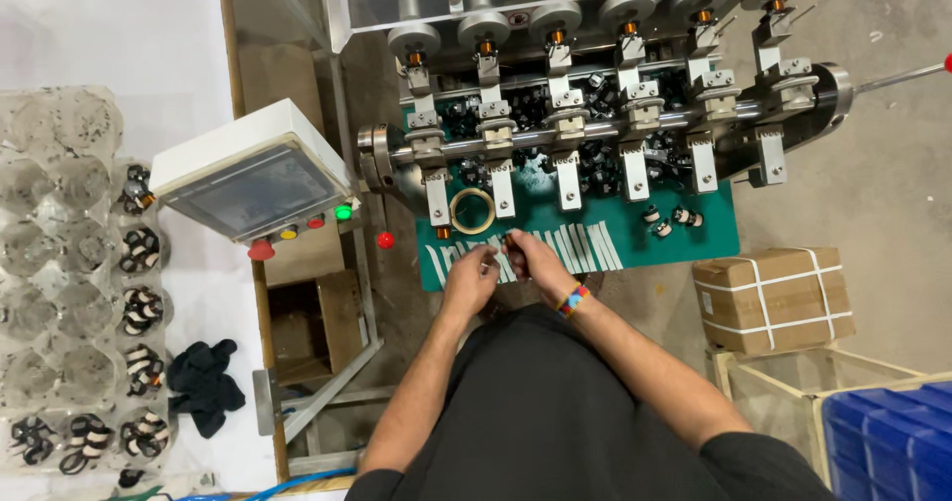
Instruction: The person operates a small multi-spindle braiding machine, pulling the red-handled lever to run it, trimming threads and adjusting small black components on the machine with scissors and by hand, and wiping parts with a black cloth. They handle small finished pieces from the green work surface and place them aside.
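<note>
While hands (501, 263) meet, green work mat (714, 233), winding machine (595, 114), concrete floor (873, 184), cardboard box (773, 298).

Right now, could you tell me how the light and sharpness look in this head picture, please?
Head view: the white surface at upper left is overexposed, nearly featureless; the clear tray glares; the machine is evenly lit and sharp; both hands, left hand and right hand, look slightly soft; straight edges bow near the frame borders.
</note>
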